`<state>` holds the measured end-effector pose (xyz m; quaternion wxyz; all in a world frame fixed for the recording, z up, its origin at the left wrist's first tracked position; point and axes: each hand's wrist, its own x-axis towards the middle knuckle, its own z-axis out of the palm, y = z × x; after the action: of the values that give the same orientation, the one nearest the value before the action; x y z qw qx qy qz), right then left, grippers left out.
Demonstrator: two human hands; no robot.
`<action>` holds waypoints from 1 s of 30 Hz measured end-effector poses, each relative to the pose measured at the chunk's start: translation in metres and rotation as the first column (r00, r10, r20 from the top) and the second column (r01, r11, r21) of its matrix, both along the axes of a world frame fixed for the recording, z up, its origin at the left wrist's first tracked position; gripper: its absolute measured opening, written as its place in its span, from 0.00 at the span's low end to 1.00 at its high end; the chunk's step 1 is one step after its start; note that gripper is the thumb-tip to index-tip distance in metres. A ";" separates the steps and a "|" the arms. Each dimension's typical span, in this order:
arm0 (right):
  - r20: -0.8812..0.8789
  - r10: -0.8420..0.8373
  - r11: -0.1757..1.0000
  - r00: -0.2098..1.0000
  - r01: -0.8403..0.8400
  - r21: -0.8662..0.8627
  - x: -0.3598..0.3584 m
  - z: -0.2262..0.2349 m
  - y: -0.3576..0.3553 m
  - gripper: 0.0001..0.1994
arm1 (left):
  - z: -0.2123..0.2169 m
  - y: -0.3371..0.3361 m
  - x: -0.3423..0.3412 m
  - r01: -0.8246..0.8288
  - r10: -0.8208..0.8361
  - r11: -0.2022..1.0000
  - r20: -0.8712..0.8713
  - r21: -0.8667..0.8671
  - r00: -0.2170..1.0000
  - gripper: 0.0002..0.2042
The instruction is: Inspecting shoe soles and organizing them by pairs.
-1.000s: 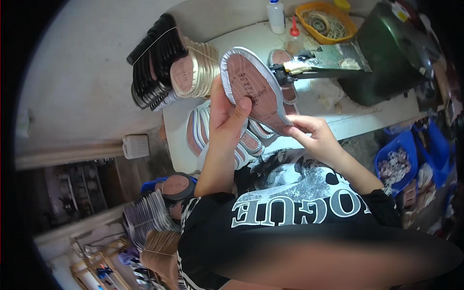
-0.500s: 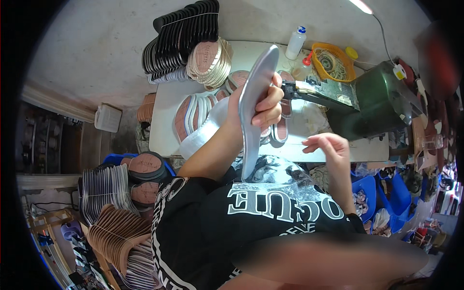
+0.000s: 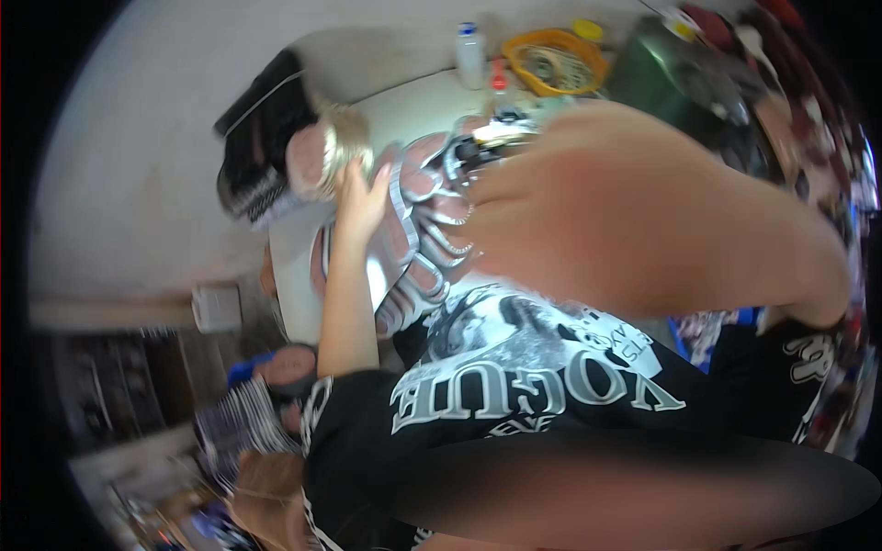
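Note:
My left hand (image 3: 361, 197) reaches over the left side of the table, its thumb apart from the fingers and nothing visible in its grasp. Its fingertips overlap a tied stack of cream-edged insoles (image 3: 347, 151); whether they touch it cannot be made out. Right of that hand, several pink-topped insoles with silver edges (image 3: 427, 184) lie overlapping on the white table (image 3: 386, 106). Large and blurred, my right hand (image 3: 570, 207) extends across the picture close to the camera. Its fingertips are smeared, and a dark metal machine arm (image 3: 501, 136) shows just beyond them.
A bundle of black insoles (image 3: 266, 129) leans at the back left. Along the back stand a white bottle with a blue cap (image 3: 469, 60), a red-tipped bottle (image 3: 499, 83) and a yellow basket (image 3: 579, 46). Behind my right arm is a green machine housing (image 3: 666, 69). More bundles (image 3: 243, 432) sit lower left.
The silver sole raised in my left hand is no longer in it. That hand has moved left toward the cream stack. My right hand has swung up and left, and the view has shifted.

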<state>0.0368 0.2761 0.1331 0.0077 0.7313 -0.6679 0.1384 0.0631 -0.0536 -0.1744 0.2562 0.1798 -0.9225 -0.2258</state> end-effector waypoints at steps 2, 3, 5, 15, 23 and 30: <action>0.069 -0.087 0.996 0.994 0.087 -0.005 -0.033 -0.014 0.019 0.06 | 0.019 0.021 0.028 0.042 -0.043 0.999 0.121 0.014 0.992 0.25; 0.066 -0.296 0.955 0.953 0.293 0.047 -0.032 -0.029 0.027 0.06 | 0.008 0.054 -0.016 0.203 -0.215 0.976 0.175 0.083 0.961 0.25; 0.155 -0.192 0.981 0.969 0.184 0.068 -0.046 -0.039 0.053 0.05 | 0.024 0.041 0.072 0.026 -0.017 0.999 0.286 -0.026 0.958 0.25; 0.152 -0.155 0.915 0.976 0.084 0.394 -0.050 -0.081 0.075 0.05 | -0.089 -0.045 0.095 -0.203 0.000 0.787 0.328 0.583 0.945 0.25; 0.143 0.169 0.864 0.975 -0.216 0.454 -0.034 -0.094 0.020 0.06 | -0.079 -0.104 0.184 -0.419 0.231 0.454 0.351 0.786 0.908 0.27; 0.348 0.286 0.881 0.893 -0.388 0.271 -0.037 -0.125 -0.003 0.08 | 0.025 0.010 0.145 -0.662 0.670 0.741 0.056 -0.114 0.740 0.42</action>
<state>-0.0006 0.2728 0.0080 -0.2413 0.7985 -0.5357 0.1311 0.2081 -0.0438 -0.1495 0.2840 0.4967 -0.8171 -0.0705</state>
